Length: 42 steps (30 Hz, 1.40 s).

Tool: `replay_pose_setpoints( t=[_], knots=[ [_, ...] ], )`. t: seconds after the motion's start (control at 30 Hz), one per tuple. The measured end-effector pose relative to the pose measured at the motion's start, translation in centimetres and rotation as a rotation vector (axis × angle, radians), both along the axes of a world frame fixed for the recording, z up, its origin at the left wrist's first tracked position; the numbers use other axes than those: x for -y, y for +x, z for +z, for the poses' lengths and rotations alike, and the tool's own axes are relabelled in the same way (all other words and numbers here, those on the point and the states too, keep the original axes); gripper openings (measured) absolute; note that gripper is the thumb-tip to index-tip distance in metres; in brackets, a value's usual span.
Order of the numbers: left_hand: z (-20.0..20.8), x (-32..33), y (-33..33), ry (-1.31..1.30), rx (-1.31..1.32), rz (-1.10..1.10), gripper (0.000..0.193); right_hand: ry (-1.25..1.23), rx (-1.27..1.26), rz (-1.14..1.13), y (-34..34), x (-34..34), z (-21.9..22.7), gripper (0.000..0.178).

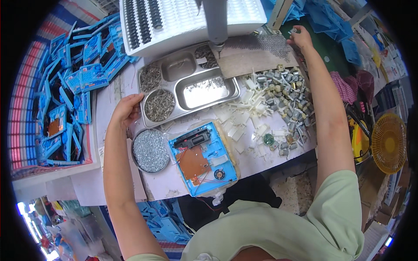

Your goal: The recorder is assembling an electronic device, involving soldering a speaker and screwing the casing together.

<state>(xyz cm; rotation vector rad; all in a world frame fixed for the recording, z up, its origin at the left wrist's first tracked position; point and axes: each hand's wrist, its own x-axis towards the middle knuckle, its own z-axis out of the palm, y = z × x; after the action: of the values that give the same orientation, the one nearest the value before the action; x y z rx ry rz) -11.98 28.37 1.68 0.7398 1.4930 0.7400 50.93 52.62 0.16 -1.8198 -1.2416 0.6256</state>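
Observation:
My left hand point(127, 108) is closed at the left rim of a metal compartment tray point(179, 119), its fingers curled against the edge. Small screws point(159, 105) fill the tray's round compartment, with more in other compartments. Far to the right, my right hand point(300, 39) pinches a small grey-white part point(294, 31), too small to name surely. In front of me a blue plastic casing point(221, 152) lies open on a padded block. It holds a brown circuit board point(191, 163), a black module point(191, 138), a small round speaker point(219, 174) and thin wires.
A round dish of silvery bits point(150, 150) sits left of the casing. Small motors point(296, 93) and white plastic pieces point(237, 126) are heaped at right. An electric screwdriver point(217, 26) hangs above the tray, before a white foam tray point(183, 32). Blue casings point(87, 78) fill a bin at left.

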Motion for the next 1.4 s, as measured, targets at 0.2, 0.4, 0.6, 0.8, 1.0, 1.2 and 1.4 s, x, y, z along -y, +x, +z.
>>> replay_pose_setpoints(
  t=[0.2, 0.4, 0.6, 0.8, 1.0, 1.2, 1.4],
  knots=[
    [-0.3, 0.2, -1.5, -0.010, 0.021, 0.069, 0.020, 0.019, 0.259, -0.056, -0.7, 0.0, 0.2, 0.046],
    [-0.2, -0.6, 0.1, -0.015, 0.026, 0.081, 0.022, 0.005, 0.384, -0.100, 2.8, -2.1, -1.3, 0.046],
    [-0.4, -0.3, -0.9, -0.025, 0.042, 0.077, 0.023, -0.046, 0.389, -0.084, -0.5, -1.0, -0.5, 0.046],
    [-0.2, -0.3, -1.2, -0.028, 0.020, 0.062, 0.024, -0.041, 0.384, -0.054, -2.0, -0.1, -0.2, 0.047],
    [-0.6, -0.5, -0.9, -0.026, 0.017, 0.092, 0.023, -0.032, 0.425, -0.120, -1.9, -0.1, 0.1, 0.045],
    [-0.2, -0.4, -0.9, -0.036, 0.020, 0.093, 0.023, -0.120, 0.485, -0.166, -2.7, 0.8, 1.2, 0.042],
    [-0.5, -0.6, -1.3, -0.039, 0.051, 0.098, 0.023, -0.111, 0.470, -0.137, -2.9, 0.6, 0.2, 0.043]
  ],
)
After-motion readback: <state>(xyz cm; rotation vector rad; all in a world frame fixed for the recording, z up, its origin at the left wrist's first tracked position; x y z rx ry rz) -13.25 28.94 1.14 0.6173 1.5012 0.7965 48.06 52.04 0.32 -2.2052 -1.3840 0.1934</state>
